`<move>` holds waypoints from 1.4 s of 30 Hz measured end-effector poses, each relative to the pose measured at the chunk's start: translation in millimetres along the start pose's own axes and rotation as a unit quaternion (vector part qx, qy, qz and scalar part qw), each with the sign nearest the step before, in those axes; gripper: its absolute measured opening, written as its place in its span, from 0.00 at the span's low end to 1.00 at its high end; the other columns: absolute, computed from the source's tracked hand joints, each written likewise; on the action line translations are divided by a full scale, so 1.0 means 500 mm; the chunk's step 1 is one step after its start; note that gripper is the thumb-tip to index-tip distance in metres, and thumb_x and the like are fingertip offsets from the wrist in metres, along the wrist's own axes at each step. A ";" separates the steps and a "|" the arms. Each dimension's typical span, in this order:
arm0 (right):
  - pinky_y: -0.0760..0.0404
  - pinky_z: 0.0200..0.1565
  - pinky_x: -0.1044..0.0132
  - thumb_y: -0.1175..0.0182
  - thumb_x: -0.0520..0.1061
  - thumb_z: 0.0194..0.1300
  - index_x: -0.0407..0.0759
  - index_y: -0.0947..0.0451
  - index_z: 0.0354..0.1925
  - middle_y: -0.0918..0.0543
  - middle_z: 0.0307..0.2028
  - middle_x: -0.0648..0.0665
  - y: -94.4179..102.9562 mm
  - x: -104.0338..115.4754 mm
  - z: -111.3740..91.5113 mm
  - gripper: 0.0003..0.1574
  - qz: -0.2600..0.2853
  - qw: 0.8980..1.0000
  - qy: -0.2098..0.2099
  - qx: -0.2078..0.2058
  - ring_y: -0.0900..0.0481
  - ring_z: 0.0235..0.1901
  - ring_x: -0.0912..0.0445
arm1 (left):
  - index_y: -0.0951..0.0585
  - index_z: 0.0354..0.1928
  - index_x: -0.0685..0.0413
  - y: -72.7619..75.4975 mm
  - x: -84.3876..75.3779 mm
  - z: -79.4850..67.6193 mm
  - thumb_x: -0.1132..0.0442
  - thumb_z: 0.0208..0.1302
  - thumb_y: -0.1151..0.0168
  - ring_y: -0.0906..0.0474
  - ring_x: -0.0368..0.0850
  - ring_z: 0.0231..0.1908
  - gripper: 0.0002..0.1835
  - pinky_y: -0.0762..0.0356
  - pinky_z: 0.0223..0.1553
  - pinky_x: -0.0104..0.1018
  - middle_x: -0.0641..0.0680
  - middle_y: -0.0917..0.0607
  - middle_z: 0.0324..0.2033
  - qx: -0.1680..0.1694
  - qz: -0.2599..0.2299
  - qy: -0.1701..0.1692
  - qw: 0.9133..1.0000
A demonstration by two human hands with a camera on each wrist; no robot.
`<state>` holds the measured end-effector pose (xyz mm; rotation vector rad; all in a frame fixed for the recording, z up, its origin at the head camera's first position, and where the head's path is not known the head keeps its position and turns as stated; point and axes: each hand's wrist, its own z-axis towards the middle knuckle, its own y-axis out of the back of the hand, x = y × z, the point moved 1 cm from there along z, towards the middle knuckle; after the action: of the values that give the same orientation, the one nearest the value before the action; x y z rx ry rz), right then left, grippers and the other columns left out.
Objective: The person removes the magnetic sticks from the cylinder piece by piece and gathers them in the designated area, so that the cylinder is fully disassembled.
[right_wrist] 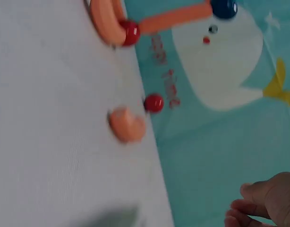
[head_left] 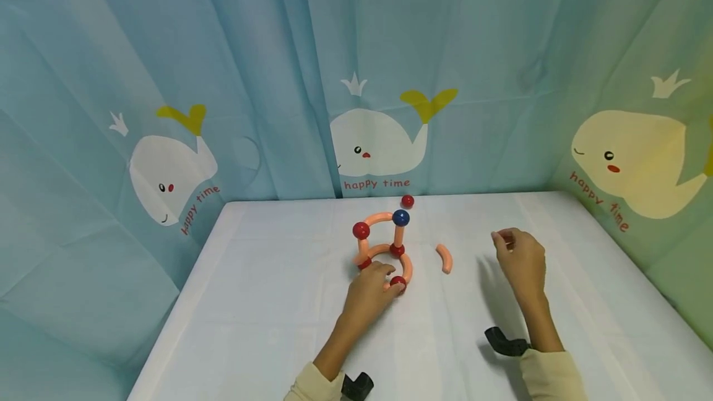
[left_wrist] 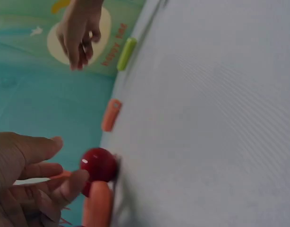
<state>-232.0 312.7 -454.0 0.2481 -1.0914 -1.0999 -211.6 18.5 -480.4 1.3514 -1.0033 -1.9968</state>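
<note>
One loose curved orange piece point(head_left: 445, 259) lies on the white table point(head_left: 267, 302) between the two hands, and its lie seems the relation that counts most: its long axis points mainly away from the person, far end leaning slightly left, the bulge toward the right hand point(head_left: 522, 265) and the hollow side toward the ball-and-rod frame point(head_left: 408, 270). From the right hand it is to the left; from the left hand point(head_left: 367, 293) it is to the right and farther out. Which hand is nearer is hard to judge, since the right one is raised above the table, its fingers loosely bent toward the thumb with nothing visible between them. The left hand is at the frame's near side, thumb against the near red ball point(head_left: 398, 281), a finger arched apart from it; whether it pinches a rod underneath I cannot tell. A green piece point(left_wrist: 127, 54) shows near the right hand in the left wrist view, beyond the orange one.
</note>
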 end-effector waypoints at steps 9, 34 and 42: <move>0.20 0.35 0.53 0.36 0.41 0.64 0.33 0.18 0.39 0.16 0.32 0.39 -0.066 0.140 -0.051 0.10 0.074 0.981 0.125 0.126 0.19 0.32 0.49 | 0.15 0.42 0.54 0.073 -0.037 -0.002 0.61 0.66 0.37 0.22 0.40 0.31 0.07 0.27 0.31 0.18 0.48 0.14 0.38 -0.130 -0.086 -0.136 0.978; 0.29 0.28 0.62 0.28 0.56 0.56 0.36 0.29 0.35 0.28 0.51 0.28 -0.180 0.217 -0.170 0.28 -0.026 0.957 0.032 0.288 0.30 0.44 0.44 | 0.19 0.55 0.50 0.146 0.079 0.030 0.58 0.71 0.43 0.24 0.47 0.51 0.14 0.20 0.37 0.46 0.55 0.22 0.52 -0.252 -0.167 -0.088 0.949; 0.26 0.34 0.58 0.30 0.53 0.58 0.32 0.26 0.45 0.28 0.55 0.28 -0.186 0.213 -0.166 0.29 -0.017 0.956 0.041 0.289 0.28 0.47 0.42 | 0.18 0.54 0.51 0.147 0.081 0.031 0.56 0.71 0.42 0.24 0.45 0.48 0.15 0.20 0.37 0.45 0.54 0.22 0.50 -0.235 -0.161 -0.097 0.954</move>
<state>-216.9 154.1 -492.6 0.7701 -1.3203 -0.7680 -239.5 -51.0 -439.7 1.1179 -0.3493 -2.4482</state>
